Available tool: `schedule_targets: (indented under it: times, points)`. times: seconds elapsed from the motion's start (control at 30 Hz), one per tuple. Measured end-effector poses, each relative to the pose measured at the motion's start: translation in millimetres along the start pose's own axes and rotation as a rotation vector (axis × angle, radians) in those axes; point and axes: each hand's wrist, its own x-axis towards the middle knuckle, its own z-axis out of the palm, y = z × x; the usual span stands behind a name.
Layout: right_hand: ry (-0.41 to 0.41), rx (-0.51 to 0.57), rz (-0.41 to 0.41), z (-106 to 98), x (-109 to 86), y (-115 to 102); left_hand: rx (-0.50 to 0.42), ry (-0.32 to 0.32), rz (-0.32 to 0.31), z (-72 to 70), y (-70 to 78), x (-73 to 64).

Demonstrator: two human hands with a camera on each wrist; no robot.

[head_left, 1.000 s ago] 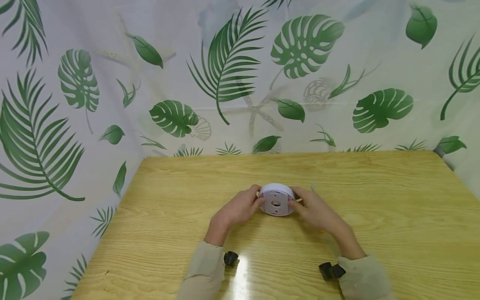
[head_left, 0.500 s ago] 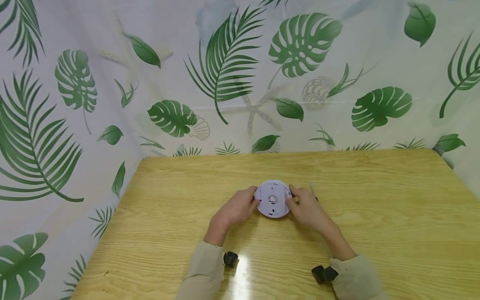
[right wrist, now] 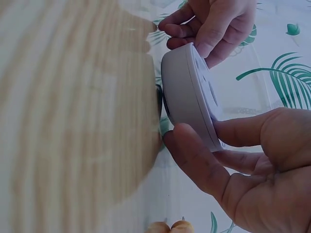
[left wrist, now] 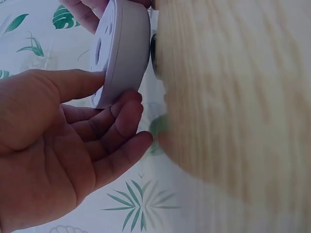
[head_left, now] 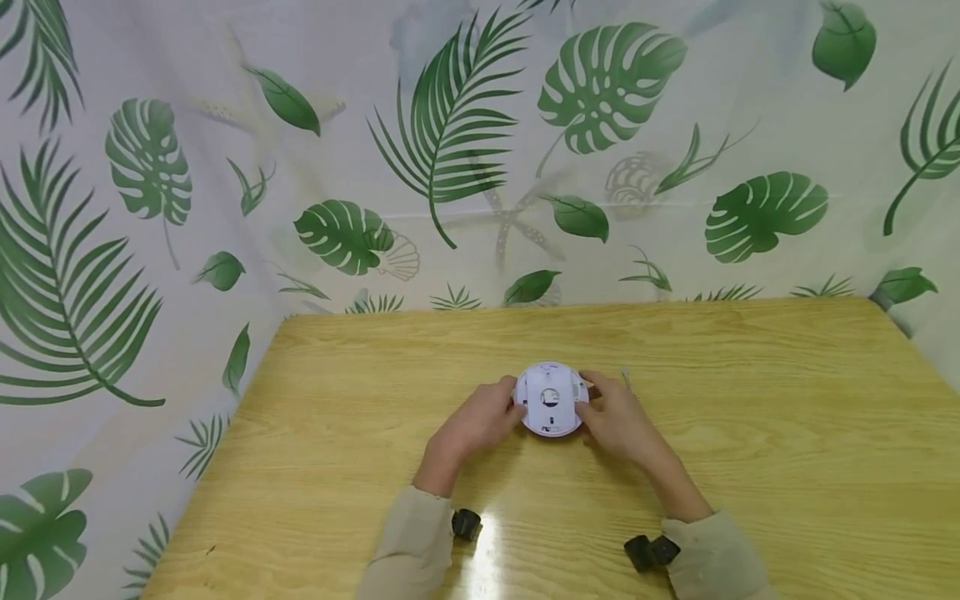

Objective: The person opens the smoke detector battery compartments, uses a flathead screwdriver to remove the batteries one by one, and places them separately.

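Observation:
A round white smoke detector (head_left: 550, 380) is held between both hands, its flat back with a central hole facing up towards the head camera. On its left edge, my left hand (head_left: 482, 419) grips with the thumb on the back and fingers curled under the rim. My right hand (head_left: 618, 423) pinches the opposite edge the same way. In the left wrist view the thick side wall of the smoke detector (left wrist: 131, 46) shows, close over the table. The right wrist view shows my right thumb on its back and fingers (right wrist: 197, 160) along its side.
A thin metal shaft (head_left: 626, 379) lies on the wooden table (head_left: 375, 367), just beyond my right hand. Two yellowish rounded ends (right wrist: 181, 226) show at the right wrist view's lower edge. Something dark (right wrist: 159, 97) sits between smoke detector and tabletop. A leaf-printed cloth (head_left: 465, 242) hangs behind.
The smoke detector has tilted so its back faces the head camera more fully. My right hand has shifted slightly left since a second ago; both hands keep their hold.

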Motion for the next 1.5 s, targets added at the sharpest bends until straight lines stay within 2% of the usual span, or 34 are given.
schedule_targets:
  times: [0.07, 0.27, 0.43, 0.57, 0.7, 0.77, 0.87, 0.97, 1.1, 1.17, 1.27, 1.4, 1.5]
  points:
    - [-0.002, 0.011, 0.01, 2.6, -1.4, 2.2, -0.001, -0.003, -0.003, 2.7, -2.3, -2.6]
    - [-0.023, -0.073, -0.023, 3.3, -3.6, 6.0, 0.014, -0.041, -0.022, 2.4, -5.5, -5.3]
    - [-0.054, -0.142, -0.028, -7.3, -0.2, -1.7, 0.048, -0.072, -0.039, -6.1, -1.6, 0.1]
    - [-0.056, -0.183, -0.033, -17.0, 6.4, -14.7, 0.039, -0.047, -0.064, -9.8, 0.6, 7.1]
    - [-0.047, -0.146, -0.014, -19.5, 16.4, -21.6, -0.056, -0.024, -0.083, -7.7, 3.1, 15.4]
    - [-0.056, -0.135, 0.016, -16.1, 20.3, -20.9, -0.127, -0.031, -0.077, -3.4, 3.5, 17.4]
    - [-0.076, -0.174, 0.03, -7.5, 23.4, -17.1, -0.258, -0.07, -0.073, 2.4, 3.6, 17.2]
    - [-0.104, -0.113, 0.062, 0.6, 24.3, -11.2, -0.368, -0.095, -0.081, 4.5, 3.6, 16.1]
    - [-0.127, 0.129, 0.14, 7.5, 24.0, -0.8, -0.47, -0.118, -0.073, 6.6, 0.4, 16.5]
    - [-0.119, 0.203, 0.147, 8.9, 24.4, 3.4, -0.505, -0.126, -0.063, 7.5, -1.7, 17.3]
    - [-0.081, 0.239, 0.151, 11.1, 26.1, 7.1, -0.557, -0.137, -0.058, 7.5, -3.6, 17.6]
    - [-0.033, 0.234, 0.147, 14.6, 27.5, 8.2, -0.582, -0.143, -0.075, 6.4, -4.6, 17.1]
    - [-0.026, 0.263, 0.149, 15.9, 27.3, 8.4, -0.598, -0.141, -0.092, 6.8, -4.6, 17.5]
